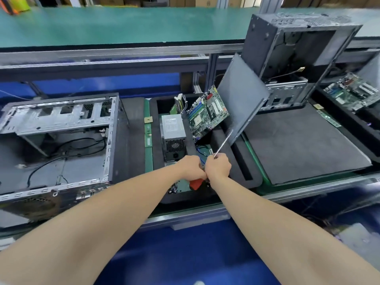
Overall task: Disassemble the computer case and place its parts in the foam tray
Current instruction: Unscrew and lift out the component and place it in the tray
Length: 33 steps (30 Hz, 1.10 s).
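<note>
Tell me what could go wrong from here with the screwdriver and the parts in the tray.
The screwdriver, gripped by the left hand and right hand, has its tip near the tilted motherboard; a slip could scratch it. The motherboard leans in the foam tray rather than lying flat, so a knock might tip it. The side panel leans against the upright case and could slide onto that tray.

Two cases (59, 124) (287, 46) are counted, at 9 and 1 o'clock; two boards (207, 112) (353, 93), at 12 and 2; one power supply (173, 134), one panel (240, 99), one screwdriver (223, 144), two hands (190, 167) (219, 167).
</note>
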{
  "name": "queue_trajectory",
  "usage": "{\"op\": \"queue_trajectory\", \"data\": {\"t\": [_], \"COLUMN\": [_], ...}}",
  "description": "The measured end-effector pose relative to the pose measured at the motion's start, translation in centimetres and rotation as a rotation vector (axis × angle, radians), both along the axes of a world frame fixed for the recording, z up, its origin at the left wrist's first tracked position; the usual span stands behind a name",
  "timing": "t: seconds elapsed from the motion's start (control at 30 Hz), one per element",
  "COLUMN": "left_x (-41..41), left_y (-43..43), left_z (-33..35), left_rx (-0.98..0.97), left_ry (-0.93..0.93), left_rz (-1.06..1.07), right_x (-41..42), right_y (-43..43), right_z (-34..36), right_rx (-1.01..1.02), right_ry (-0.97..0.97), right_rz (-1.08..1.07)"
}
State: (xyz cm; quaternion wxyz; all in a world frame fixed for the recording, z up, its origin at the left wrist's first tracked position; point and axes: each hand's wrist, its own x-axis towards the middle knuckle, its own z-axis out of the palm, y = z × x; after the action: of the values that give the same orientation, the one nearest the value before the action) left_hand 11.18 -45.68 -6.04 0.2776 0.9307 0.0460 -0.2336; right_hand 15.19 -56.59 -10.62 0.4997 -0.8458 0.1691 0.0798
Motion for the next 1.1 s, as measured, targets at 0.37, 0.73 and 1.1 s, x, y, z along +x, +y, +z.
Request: {"op": "queue_trajectory", "data": {"t": [0.37, 0.73, 1.1], "left_x": [-5.6, -17.7, -25.6], "left_y": [10.2, 24.7, 32.6], "left_z": [8.3, 10.9, 8.1], "left_rx": [-0.395, -0.464, -0.630], "left_ry": [-0.210, -0.429, -0.459], "left_rz": [0.302, 0.521, 0.694], "right_x": [-1.9, -14.3, -28.1], "right_y": [10.7, 25.3, 31.8], "right_z": [8.4, 13.2, 12.2], "right_rx": [0.225, 0.455, 0.539], "right_ry": [-0.222, -0.116, 0.175], "right_rz": [0.257, 0.442, 0.510]}}
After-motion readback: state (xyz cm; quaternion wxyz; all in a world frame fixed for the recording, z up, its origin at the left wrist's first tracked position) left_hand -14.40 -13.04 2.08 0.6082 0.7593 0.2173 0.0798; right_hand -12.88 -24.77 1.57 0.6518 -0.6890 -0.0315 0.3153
